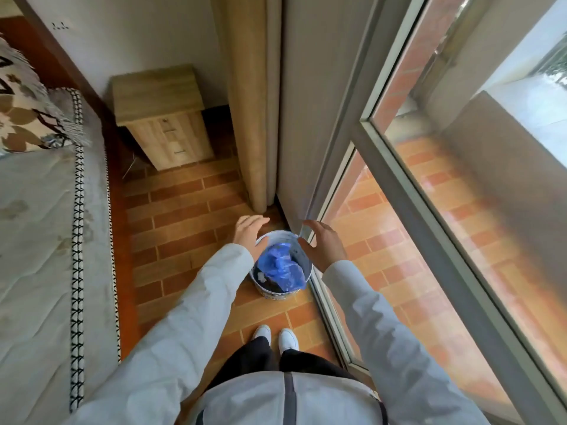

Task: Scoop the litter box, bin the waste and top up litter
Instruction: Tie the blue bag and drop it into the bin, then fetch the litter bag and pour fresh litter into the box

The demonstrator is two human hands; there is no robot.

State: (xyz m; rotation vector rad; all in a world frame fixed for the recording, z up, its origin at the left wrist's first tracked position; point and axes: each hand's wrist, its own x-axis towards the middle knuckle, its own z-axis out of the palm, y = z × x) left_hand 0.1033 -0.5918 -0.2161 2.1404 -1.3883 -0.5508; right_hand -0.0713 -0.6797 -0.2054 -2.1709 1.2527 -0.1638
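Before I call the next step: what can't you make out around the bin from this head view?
- Bin contents: a blue bag covers most of the inside.
- Bin's far rim: partly behind the left hand and right hand.
- Litter box, scoop and litter supply: none in frame.
- Print on the bin wall: too small.

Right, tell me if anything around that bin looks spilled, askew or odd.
Nothing is spilled on the tile floor around the bin. One small thing: a crumpled blue bag lies bunched inside and laps over the near right rim, not lining it. Both hands, left and right, are open above the rim.
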